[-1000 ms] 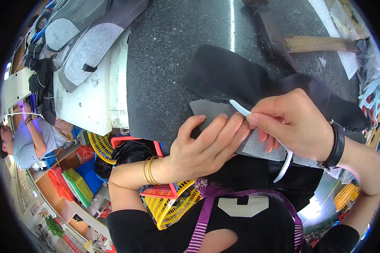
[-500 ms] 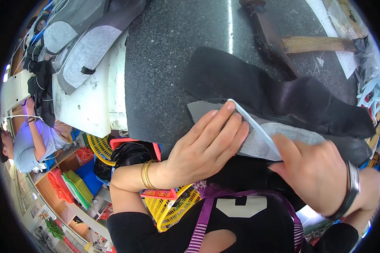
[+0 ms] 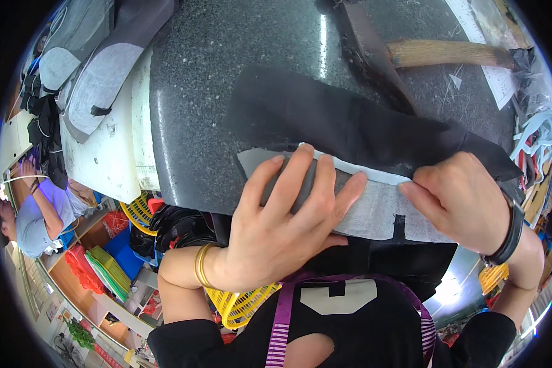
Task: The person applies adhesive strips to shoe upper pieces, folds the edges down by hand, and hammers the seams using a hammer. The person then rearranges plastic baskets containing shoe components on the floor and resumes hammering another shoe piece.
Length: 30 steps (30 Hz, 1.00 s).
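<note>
A dark, boot-shaped piece of leather-like material (image 3: 325, 113) lies over the stone slab, its grey fabric lining (image 3: 377, 214) showing along the near side. Along the seam between dark face and lining runs a narrow white strip of tape (image 3: 374, 174). My left hand (image 3: 279, 224) presses its spread fingertips onto the strip's left end and the lining. Thumb and forefinger of my right hand (image 3: 463, 205) pinch the strip near its right end. A small black tab (image 3: 399, 229) sits on the lining's near edge.
Beyond the piece lies a hammer with a wooden handle (image 3: 448, 54). Similar grey-lined pieces (image 3: 107, 76) rest on a white board (image 3: 104, 162) at left. Light-blue strips (image 3: 538, 138) hang at far right. Yellow baskets (image 3: 242, 303) stand below. Another person (image 3: 43, 211) sits at far left.
The strip has gone from slanting across the lining to lying along the seam. My right hand has moved up and away from me with it; my left fingers have spread.
</note>
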Each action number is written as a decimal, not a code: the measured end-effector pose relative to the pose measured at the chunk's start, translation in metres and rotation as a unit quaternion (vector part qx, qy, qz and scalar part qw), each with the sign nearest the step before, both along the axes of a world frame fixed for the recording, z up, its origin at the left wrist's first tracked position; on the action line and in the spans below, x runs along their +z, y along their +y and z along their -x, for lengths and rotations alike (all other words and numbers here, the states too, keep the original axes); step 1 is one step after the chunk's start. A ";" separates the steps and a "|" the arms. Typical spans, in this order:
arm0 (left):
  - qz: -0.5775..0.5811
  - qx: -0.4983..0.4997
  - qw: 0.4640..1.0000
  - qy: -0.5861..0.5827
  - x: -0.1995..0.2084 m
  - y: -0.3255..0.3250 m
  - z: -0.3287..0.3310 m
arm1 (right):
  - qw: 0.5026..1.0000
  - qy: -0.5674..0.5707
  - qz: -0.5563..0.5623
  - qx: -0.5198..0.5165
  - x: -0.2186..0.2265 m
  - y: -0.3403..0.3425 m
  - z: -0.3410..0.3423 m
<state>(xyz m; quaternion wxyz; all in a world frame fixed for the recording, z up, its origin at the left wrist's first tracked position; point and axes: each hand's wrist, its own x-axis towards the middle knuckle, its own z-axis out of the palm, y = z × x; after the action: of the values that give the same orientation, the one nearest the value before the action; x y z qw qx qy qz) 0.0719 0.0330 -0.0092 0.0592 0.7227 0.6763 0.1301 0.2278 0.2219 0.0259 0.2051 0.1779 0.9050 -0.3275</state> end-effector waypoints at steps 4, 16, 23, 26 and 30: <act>0.102 -0.012 0.994 0.031 0.024 0.016 -0.019 | 0.999 0.034 -0.011 0.033 -0.004 0.004 -0.003; 0.014 -0.183 0.981 0.067 0.010 0.022 -0.027 | 0.997 0.016 -0.060 -0.044 -0.002 -0.011 -0.069; 0.057 -0.139 0.986 0.069 0.016 0.021 -0.054 | 0.992 0.118 -0.041 -0.021 0.017 -0.016 -0.098; 0.055 -0.110 0.989 -0.083 0.009 0.026 -0.061 | 0.985 0.065 -0.138 -0.077 0.014 -0.016 -0.103; 0.041 -0.109 0.993 0.016 0.015 0.024 -0.075 | 0.977 0.077 -0.123 -0.157 0.003 -0.015 -0.106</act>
<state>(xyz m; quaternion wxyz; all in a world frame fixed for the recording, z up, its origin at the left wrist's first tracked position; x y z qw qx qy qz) 0.1473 0.0565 0.0061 0.0919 0.7911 0.5991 0.0829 0.3338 0.2072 0.0288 0.0577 0.3160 0.9122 -0.2543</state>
